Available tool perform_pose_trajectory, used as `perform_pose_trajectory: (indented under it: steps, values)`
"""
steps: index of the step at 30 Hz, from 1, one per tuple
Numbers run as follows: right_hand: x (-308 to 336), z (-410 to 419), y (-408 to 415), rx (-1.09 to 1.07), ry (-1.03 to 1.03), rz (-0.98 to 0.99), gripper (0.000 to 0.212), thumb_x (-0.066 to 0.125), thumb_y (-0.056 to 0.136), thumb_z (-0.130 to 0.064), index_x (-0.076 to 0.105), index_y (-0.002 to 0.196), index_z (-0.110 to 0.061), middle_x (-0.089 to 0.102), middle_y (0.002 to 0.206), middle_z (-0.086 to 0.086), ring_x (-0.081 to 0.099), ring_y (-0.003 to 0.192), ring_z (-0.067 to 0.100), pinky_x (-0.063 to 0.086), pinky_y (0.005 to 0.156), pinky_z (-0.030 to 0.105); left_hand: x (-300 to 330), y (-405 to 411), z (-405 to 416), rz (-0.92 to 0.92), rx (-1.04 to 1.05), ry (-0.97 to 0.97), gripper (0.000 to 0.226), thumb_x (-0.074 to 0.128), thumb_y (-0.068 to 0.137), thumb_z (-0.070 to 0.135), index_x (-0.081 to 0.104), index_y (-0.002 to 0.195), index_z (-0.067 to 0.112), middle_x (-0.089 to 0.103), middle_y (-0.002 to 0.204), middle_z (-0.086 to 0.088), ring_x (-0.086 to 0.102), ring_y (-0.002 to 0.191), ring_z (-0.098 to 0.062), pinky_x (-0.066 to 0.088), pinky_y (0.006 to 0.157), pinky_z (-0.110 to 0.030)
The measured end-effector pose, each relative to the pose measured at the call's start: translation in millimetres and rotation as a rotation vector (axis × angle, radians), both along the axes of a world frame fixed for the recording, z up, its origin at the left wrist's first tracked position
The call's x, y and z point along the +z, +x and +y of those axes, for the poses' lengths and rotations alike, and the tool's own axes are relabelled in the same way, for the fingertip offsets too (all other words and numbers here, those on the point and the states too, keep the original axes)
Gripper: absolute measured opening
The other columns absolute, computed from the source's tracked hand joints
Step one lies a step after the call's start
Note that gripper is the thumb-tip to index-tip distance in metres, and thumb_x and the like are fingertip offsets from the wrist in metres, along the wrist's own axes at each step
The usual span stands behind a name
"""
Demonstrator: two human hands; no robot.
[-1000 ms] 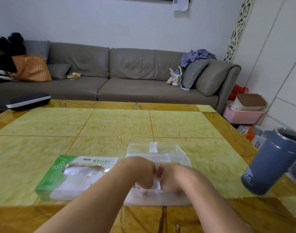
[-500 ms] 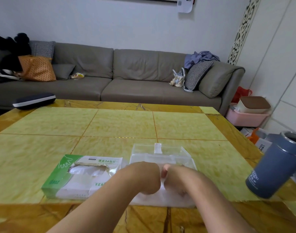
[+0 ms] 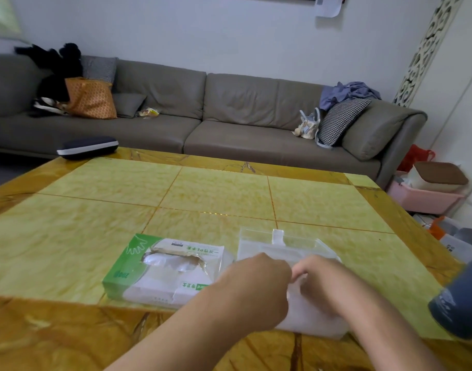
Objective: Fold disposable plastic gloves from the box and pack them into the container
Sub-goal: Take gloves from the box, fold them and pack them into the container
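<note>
left hand point(image 3: 259, 285) pinches glove point(image 3: 309, 319) | right hand point(image 3: 323, 282) pinches glove | beside box point(image 3: 162, 271)

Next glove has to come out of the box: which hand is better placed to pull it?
Left, probably. The left hand is right beside the box, whose torn opening faces up; the right hand sits farther off, over the container.

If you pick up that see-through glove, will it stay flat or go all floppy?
Probably floppy: the glove is thin film, rumpled under both hands. Likely very light, so it may slide on the glossy table.
</note>
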State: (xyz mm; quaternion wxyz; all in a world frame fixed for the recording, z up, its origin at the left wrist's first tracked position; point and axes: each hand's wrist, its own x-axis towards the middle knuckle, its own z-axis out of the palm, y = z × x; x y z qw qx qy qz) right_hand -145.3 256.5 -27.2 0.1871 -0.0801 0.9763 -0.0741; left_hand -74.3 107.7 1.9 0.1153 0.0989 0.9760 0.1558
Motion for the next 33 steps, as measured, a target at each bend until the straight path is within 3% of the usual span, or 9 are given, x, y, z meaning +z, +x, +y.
perform_pose_trajectory:
  steps: [3, 6, 9, 12, 14, 18, 24, 28, 33]
  values:
    - [2.4, -1.9, 4.6, -0.088, -0.028, 0.061, 0.04, 0.047, 0.096, -0.015, 0.081, 0.092, -0.036, 0.073, 0.105, -0.009, 0.068, 0.083, 0.014, 0.058, 0.08, 0.029, -10.6, 4.1, -25.1, 0.213, 0.039, 0.212, 0.035, 0.046, 0.098, 0.016, 0.065, 0.122, 0.032, 0.068, 0.115, 0.011, 0.064, 0.103, -0.01, 0.058, 0.085, -0.035]
    - [4.2, -0.3, 8.9, -0.129, -0.101, 0.149, 0.032, 0.052, 0.088, -0.021, 0.078, 0.088, -0.039, 0.072, 0.099, -0.015, 0.07, 0.082, 0.011, 0.06, 0.078, 0.032, -17.0, 9.3, -67.1, 0.344, 0.189, 0.282, 0.021, 0.05, 0.1, 0.024, 0.068, 0.107, 0.031, 0.066, 0.098, 0.015, 0.063, 0.086, -0.004, 0.057, 0.077, -0.032]
    - [9.5, -8.3, 14.9, -0.135, -0.06, 0.369, 0.025, 0.054, 0.087, -0.024, 0.074, 0.094, -0.038, 0.072, 0.096, -0.015, 0.068, 0.084, 0.016, 0.059, 0.077, 0.034, -28.9, 12.0, -118.1, 0.445, 0.399, 0.188, 0.014, 0.056, 0.097, 0.025, 0.064, 0.088, 0.031, 0.063, 0.084, 0.016, 0.061, 0.072, -0.004, 0.058, 0.066, -0.033]
    - [13.2, -31.9, 32.1, 0.004, -0.161, 0.685, 0.017, 0.06, 0.094, -0.02, 0.073, 0.095, -0.031, 0.073, 0.084, -0.013, 0.066, 0.075, 0.016, 0.055, 0.065, 0.029, -36.3, 12.8, -149.5, 0.376, 0.498, 0.04, 0.005, 0.064, 0.097, 0.036, 0.065, 0.093, 0.032, 0.063, 0.095, 0.017, 0.062, 0.08, -0.003, 0.059, 0.071, -0.029]
    - [15.2, -56.7, 52.3, 0.208, -0.281, 0.774, 0.023, 0.063, 0.094, -0.013, 0.074, 0.105, -0.03, 0.073, 0.093, -0.016, 0.064, 0.082, 0.007, 0.049, 0.069, 0.016, -39.8, 8.6, -153.3, 0.317, 0.511, 0.029, 0.013, 0.068, 0.094, 0.042, 0.071, 0.1, 0.031, 0.065, 0.098, 0.016, 0.064, 0.079, -0.003, 0.061, 0.073, -0.029]
    - [-14.7, -108.3, 74.3, 0.599, -0.239, 0.555, 0.046, 0.057, 0.085, -0.018, 0.065, 0.13, -0.026, 0.063, 0.123, -0.011, 0.056, 0.115, 0.015, 0.048, 0.099, 0.027, -43.1, 2.7, -152.9, 0.278, 0.561, 0.024, 0.006, 0.073, 0.09, 0.036, 0.073, 0.092, 0.03, 0.064, 0.091, 0.013, 0.066, 0.076, -0.01, 0.061, 0.067, -0.034]
    - [-39.5, -128.8, 76.5, 0.65, -0.168, 0.498, 0.048, 0.06, 0.052, -0.025, 0.072, 0.098, -0.037, 0.066, 0.101, -0.017, 0.066, 0.094, 0.013, 0.053, 0.071, 0.021, -49.5, -2.0, -158.7, 0.319, 0.525, 0.023, 0.011, 0.059, 0.092, 0.024, 0.065, 0.084, 0.029, 0.061, 0.088, 0.013, 0.062, 0.076, -0.011, 0.057, 0.063, -0.033]
    - [-35.4, -126.2, 75.7, 0.651, -0.155, 0.484, 0.051, 0.057, 0.058, -0.021, 0.071, 0.105, -0.036, 0.065, 0.104, -0.016, 0.064, 0.099, 0.016, 0.053, 0.073, 0.024, -50.9, -1.5, -162.2, 0.346, 0.461, 0.137, 0.011, 0.06, 0.098, 0.031, 0.063, 0.088, 0.03, 0.059, 0.094, 0.015, 0.06, 0.081, -0.009, 0.057, 0.073, -0.038]
    - [-25.8, -128.6, 75.2, 0.676, -0.14, 0.358, 0.057, 0.046, 0.081, -0.015, 0.059, 0.135, -0.031, 0.053, 0.138, -0.012, 0.044, 0.13, 0.02, 0.036, 0.09, 0.026, -48.0, -1.3, -160.8, 0.42, 0.431, 0.313, 0.011, 0.059, 0.1, 0.029, 0.064, 0.091, 0.027, 0.057, 0.092, 0.016, 0.056, 0.085, -0.005, 0.052, 0.078, -0.034]
